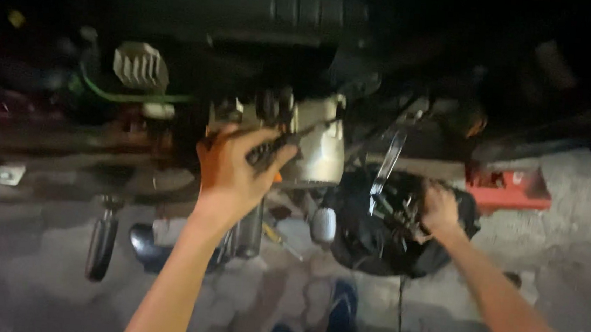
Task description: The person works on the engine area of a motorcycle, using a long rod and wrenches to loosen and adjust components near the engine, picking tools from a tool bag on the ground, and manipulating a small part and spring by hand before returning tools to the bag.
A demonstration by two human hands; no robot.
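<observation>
Left hand [235, 172] raised, arm stretched forward, fingers [268, 158] closed around a dark tool handle [268, 150] against the grey engine casing [321, 150]. Right hand [440, 209] lower, reaching into a black tool bag [374, 242] on the floor; fingers blurred, grip impossible to tell.

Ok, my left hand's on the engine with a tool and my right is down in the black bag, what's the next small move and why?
Probably close the right hand on one tool in the black bag and lift it out. The left hand already grips a dark tool against the silver engine part, while the right rests among loose tools, and blur hides whether it holds one.
</observation>
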